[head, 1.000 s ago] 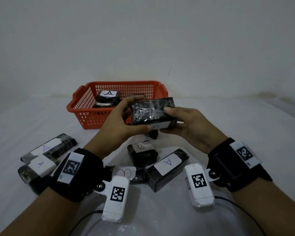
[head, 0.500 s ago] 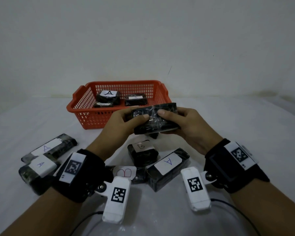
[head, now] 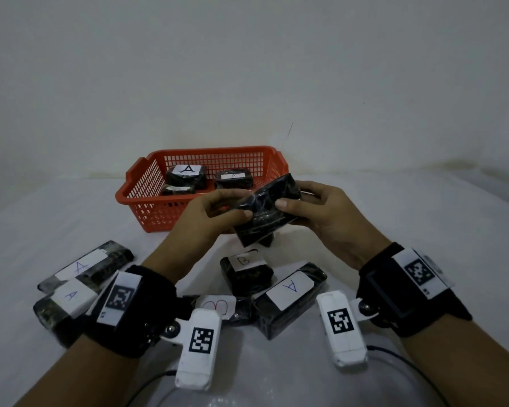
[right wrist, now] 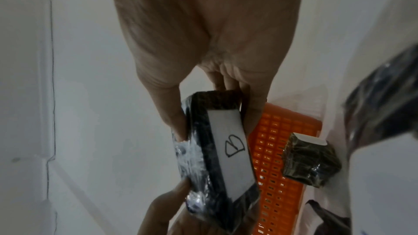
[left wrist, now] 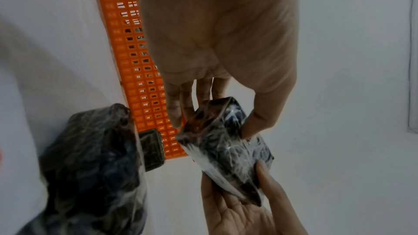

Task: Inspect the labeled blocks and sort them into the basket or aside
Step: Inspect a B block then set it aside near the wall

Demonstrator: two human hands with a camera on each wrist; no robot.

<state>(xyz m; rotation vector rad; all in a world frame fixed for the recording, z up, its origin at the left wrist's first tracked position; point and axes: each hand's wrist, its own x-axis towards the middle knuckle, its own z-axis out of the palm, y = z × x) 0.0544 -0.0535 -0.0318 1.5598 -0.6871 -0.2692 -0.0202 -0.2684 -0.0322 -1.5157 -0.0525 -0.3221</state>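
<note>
1. Nearest me on the white table (head: 423, 218), a black plastic-wrapped block with a white paper label reading A (head: 290, 298) lies at an angle, and just left of it sits a smaller block with a red-inked B label (head: 216, 307).
2. Off to my left, two more wrapped blocks with A labels lie side by side, one nearer (head: 68, 298) and one behind it (head: 86, 265).
3. Just beyond the near pair, a squat black block labelled B (head: 244, 273) sits under my hands.
4. Up in the air above it, I've got the black wrapped block I'm checking (head: 266, 211), tilted, its right end higher.
5. My left hand (head: 209, 218) pinches its left end, thumb on top, fingers underneath.
6. My right hand (head: 326, 212) grips the right end, thumb pressed on the near face, fingers curled behind.
7. From the right wrist view, its white label (right wrist: 229, 147) faces away from my eyes and reads B.
8. Farthest back, touching nothing I hold, the orange-red plastic mesh basket (head: 147, 183) stands with three wrapped blocks inside; the two labels I can read say A (head: 187, 169) and A (head: 233, 176).
</note>
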